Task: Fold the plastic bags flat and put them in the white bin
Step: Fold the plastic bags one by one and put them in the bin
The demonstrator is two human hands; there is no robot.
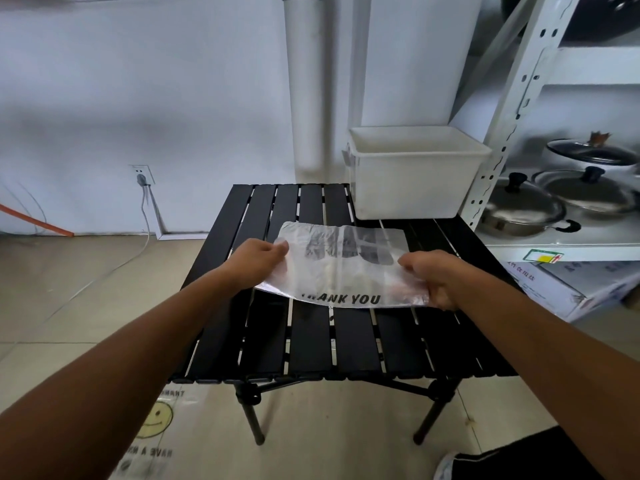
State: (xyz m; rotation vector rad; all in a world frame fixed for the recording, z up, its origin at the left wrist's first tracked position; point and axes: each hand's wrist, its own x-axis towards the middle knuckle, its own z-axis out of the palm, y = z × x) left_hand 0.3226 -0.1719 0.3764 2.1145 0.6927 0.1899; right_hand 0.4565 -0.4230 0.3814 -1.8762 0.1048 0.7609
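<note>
A translucent plastic bag (343,268) printed "THANK YOU" is stretched between both hands just above the black slatted table (311,341). My left hand (258,259) pinches its left edge. My right hand (429,277) grips its right near corner. The bag looks folded over, with its far edge lying toward the white bin (415,174). The bin stands at the table's far right corner, and I see nothing inside it. Another bag with a smiley face (156,427) lies on the floor at the lower left.
A white metal shelf (519,109) with pots and lids (526,202) stands right of the table. A cardboard box (561,289) sits under it. A wide white pipe (308,88) rises behind the table. A cable (145,216) hangs from a wall socket at the left.
</note>
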